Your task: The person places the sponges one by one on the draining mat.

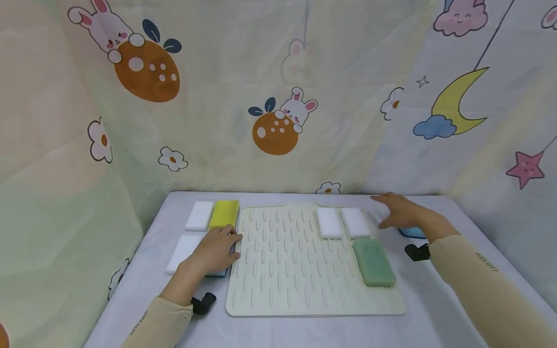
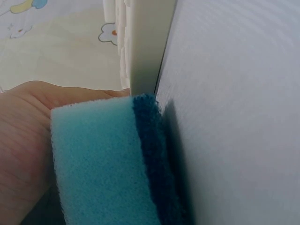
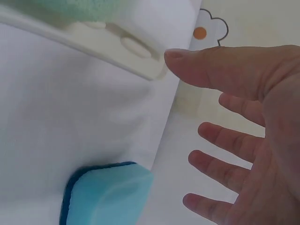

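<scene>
Ridged mat (image 1: 287, 270) is laid flat on tabletop (image 1: 287, 333). Left hand (image 1: 216, 251) is placed at its left edge; grip can't be told. Right hand (image 1: 402, 213): fingers spread, nothing held. Mat should be kept level so green sponge (image 1: 374, 263) isn't slid.

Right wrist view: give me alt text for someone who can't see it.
An open right hand, fingers spread and holding nothing, reaches in from the right, its thumb near the corner of a cream ridged mat. Below lies a blue sponge on a white table; a green sponge is cut off at the top.
</scene>
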